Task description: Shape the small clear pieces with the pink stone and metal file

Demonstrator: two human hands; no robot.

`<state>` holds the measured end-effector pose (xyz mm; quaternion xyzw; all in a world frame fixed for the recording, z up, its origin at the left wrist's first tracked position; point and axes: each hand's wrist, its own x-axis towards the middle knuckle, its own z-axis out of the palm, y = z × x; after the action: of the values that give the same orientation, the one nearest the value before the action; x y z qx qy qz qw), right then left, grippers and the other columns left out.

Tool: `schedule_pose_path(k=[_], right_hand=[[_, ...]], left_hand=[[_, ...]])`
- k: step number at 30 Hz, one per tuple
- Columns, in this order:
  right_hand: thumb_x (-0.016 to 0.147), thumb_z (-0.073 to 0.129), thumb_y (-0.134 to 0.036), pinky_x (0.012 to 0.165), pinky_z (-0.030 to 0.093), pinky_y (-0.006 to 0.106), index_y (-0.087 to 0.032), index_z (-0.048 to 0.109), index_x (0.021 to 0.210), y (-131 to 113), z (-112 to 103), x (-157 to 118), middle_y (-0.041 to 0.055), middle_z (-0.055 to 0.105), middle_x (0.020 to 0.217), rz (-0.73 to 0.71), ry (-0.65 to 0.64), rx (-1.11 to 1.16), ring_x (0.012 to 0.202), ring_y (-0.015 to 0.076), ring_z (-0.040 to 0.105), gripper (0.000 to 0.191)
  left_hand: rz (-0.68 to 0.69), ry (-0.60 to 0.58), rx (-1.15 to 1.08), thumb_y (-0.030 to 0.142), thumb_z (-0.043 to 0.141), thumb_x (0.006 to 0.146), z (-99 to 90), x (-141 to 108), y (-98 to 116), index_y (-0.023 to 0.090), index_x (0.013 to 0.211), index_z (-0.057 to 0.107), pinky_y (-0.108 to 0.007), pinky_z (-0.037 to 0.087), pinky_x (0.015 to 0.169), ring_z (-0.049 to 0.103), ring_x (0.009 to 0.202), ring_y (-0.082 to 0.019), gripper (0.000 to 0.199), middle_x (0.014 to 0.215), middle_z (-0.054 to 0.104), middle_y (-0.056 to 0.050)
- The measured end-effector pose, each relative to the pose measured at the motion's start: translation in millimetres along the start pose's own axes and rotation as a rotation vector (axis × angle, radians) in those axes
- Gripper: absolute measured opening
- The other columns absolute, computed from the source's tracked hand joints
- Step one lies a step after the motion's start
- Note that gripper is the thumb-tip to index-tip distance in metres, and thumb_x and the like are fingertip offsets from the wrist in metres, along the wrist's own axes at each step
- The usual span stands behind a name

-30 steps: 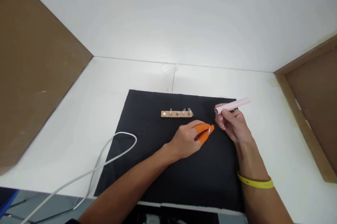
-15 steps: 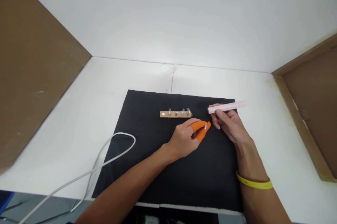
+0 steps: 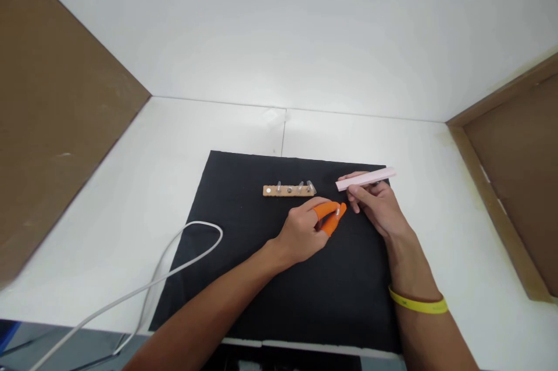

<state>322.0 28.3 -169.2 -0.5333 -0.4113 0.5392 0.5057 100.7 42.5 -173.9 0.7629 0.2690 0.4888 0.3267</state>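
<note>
My left hand (image 3: 305,230), with orange finger covers (image 3: 326,209) on its fingertips, is closed in a pinch. Between the tips shows a small shiny, clear piece (image 3: 337,212), too small to name surely. My right hand (image 3: 377,205) grips a long pale pink strip (image 3: 366,179) between thumb and fingers, held tilted above the mat's right side. Just beyond my left hand lies a narrow tan holder strip (image 3: 284,191) with round holes; several small clear tubes (image 3: 300,187) stand in it, some leaning, and a white dot marks its left end.
A black mat (image 3: 261,295) covers the middle of the white table (image 3: 174,138). At left, a white cable (image 3: 187,263) loops over the mat's edge. Brown panels (image 3: 56,109) flank the table, with a white wall behind. A yellow wristband (image 3: 418,304) circles my right wrist.
The pink strip has turned slightly in my right hand, its broad face now showing more. My left hand keeps its pinch. The whole view has shifted a little.
</note>
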Motion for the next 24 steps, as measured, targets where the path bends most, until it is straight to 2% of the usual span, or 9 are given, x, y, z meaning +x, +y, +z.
schedule_pose_path(k=[7, 15, 24], right_hand=[[0.101, 0.081, -0.031, 0.056, 0.056, 0.019, -0.018, 0.068, 0.128, 0.1, -1.5, 1.6, 0.0049, 0.075, 0.118, -0.002, 0.012, 0.029, 0.077, 0.0105, 0.069, 0.033], [0.103, 0.079, -0.033, 0.073, 0.066, 0.029, -0.017, 0.071, 0.122, -1.3, -3.6, 2.4, 0.0054, 0.076, 0.118, 0.059, -0.065, -0.002, 0.091, 0.0156, 0.075, 0.027], [0.103, 0.079, -0.033, 0.078, 0.067, 0.033, -0.017, 0.071, 0.123, 0.6, -6.5, 1.3, 0.0051, 0.076, 0.118, 0.073, -0.089, 0.001, 0.092, 0.0164, 0.075, 0.027]], left_hand=[[-0.002, -0.010, -0.002, 0.009, 0.069, 0.100, -0.8, -0.5, -0.5, 0.013, 0.108, 0.079, -0.019, 0.059, 0.055, 0.071, 0.063, -0.011, 0.013, 0.103, 0.085, -0.010], [-0.012, -0.006, -0.014, 0.013, 0.068, 0.102, 0.6, -2.3, -1.6, 0.014, 0.110, 0.080, -0.019, 0.060, 0.055, 0.070, 0.064, -0.011, 0.015, 0.103, 0.085, -0.011], [-0.013, -0.023, -0.011, 0.010, 0.069, 0.100, -0.8, -2.1, -1.9, 0.014, 0.110, 0.081, -0.019, 0.061, 0.056, 0.073, 0.066, -0.012, 0.016, 0.104, 0.085, -0.011]])
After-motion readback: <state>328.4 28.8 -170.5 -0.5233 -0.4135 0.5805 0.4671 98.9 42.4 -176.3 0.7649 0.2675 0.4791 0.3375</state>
